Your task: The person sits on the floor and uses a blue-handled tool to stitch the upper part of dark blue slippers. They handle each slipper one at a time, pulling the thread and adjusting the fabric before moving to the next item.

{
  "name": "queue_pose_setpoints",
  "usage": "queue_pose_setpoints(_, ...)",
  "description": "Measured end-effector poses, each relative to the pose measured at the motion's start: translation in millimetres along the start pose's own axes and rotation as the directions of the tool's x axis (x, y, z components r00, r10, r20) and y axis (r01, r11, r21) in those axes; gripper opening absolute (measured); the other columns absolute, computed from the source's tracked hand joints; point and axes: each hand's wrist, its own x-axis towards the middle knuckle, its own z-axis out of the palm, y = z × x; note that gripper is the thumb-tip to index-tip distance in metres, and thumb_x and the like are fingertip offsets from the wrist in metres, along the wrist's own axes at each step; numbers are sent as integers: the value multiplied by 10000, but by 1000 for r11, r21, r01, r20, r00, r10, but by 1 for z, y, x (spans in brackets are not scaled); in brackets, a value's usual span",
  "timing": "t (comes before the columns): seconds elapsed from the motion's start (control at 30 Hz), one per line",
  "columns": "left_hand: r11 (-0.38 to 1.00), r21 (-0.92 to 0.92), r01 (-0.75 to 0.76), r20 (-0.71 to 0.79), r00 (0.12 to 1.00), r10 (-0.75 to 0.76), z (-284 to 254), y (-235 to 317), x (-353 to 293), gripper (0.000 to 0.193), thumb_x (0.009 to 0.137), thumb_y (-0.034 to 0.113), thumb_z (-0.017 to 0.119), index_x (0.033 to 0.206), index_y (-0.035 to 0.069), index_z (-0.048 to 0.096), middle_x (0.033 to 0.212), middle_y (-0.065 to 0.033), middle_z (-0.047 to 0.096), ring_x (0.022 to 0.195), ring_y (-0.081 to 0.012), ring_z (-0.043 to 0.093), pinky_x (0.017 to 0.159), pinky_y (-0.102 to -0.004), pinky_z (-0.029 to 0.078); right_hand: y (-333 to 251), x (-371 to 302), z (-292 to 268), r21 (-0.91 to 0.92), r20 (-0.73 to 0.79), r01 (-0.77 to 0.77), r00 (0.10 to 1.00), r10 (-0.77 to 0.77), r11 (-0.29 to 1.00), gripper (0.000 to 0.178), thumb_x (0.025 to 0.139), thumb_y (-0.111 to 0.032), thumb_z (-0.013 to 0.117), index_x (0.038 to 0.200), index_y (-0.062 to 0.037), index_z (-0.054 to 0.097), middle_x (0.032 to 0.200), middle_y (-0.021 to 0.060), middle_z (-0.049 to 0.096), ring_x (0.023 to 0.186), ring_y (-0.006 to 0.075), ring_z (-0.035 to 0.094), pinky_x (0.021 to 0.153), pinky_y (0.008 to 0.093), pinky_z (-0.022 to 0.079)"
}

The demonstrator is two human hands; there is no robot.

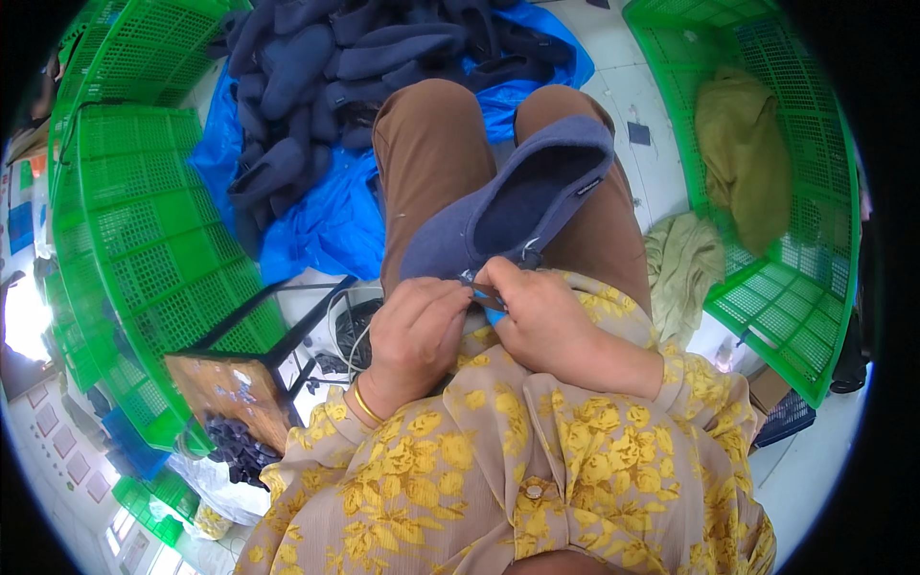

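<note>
A navy felt slipper [450, 230] rests across my thighs, its opening facing up and a small dark label on its side. Its toe end points down toward my hands. My left hand [414, 328] is closed at the toe end, fingers bent and pressed together against the felt; its fingertips are partly hidden. Beside it, my right hand [539, 311] grips small blue-handled snips [493, 312], whose dark metal part lies close to the left fingertips. A small dark tuft [530, 255] sits at the slipper's edge above my right hand.
Beyond my knees, a heap of navy slippers [297, 72] lies on a blue plastic sheet [335, 216]. Green crates [158, 249] stand on the left; another green crate [815, 182] at right holds olive cloth [743, 144]. A wooden stool [225, 388] stands near my left elbow.
</note>
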Motion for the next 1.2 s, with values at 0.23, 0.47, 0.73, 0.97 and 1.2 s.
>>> queue_pose_setpoints(0.23, 996, -20, 90, -47, 995, -91, -3, 5, 5, 255, 664, -81, 671, 904, 3, 654, 872, -110, 655, 772, -274, 634, 672, -336, 517, 2, 0, -7, 81, 6, -2, 1000, 2, 997, 246, 734, 51, 532, 964, -19, 478, 752, 228, 611, 757, 446, 591, 659, 504, 460)
queue_pose_setpoints(0.47, 995, -28, 101, -59, 993, -102, 1, 0, 6, 248, 684, -69, 666, 918, 10, 651, 899, -121, 666, 788, -283, 638, 683, -343, 513, 9, 2, -3, 223, -35, -67, 996, 77, 973, 251, 752, 50, 563, 982, -15, 486, 853, 226, 628, 804, 445, 589, 679, 484, 469)
queue_pose_setpoints(0.73, 995, -74, 60, -8, 998, -61, 3, 0, 4, 244, 692, -76, 654, 923, 5, 652, 906, -127, 672, 796, -286, 652, 689, -342, 526, 8, 8, 0, 368, 9, -163, 985, 172, 915, 258, 812, 65, 538, 1037, -7, 436, 801, 174, 624, 772, 348, 644, 685, 410, 496)
queue_pose_setpoints(0.97, 994, -92, 66, -31, 997, -69, 4, -1, 6, 246, 706, -85, 621, 930, 14, 646, 903, -123, 667, 796, -289, 643, 696, -356, 520, 8, 15, -6, 480, 122, -143, 988, 96, 865, 279, 874, 53, 435, 1141, -26, 431, 856, 110, 608, 777, 202, 619, 722, 326, 493)
queue_pose_setpoints(1.2, 988, -114, 101, -58, 992, -108, 9, -4, 1, 218, 732, -63, 623, 917, 48, 650, 818, -93, 658, 759, -270, 643, 676, -341, 506, 14, 19, -11, 528, 245, -240, 961, 124, 815, 182, 971, -58, 426, 1150, -61, 456, 838, 77, 637, 715, 127, 606, 655, 279, 495)
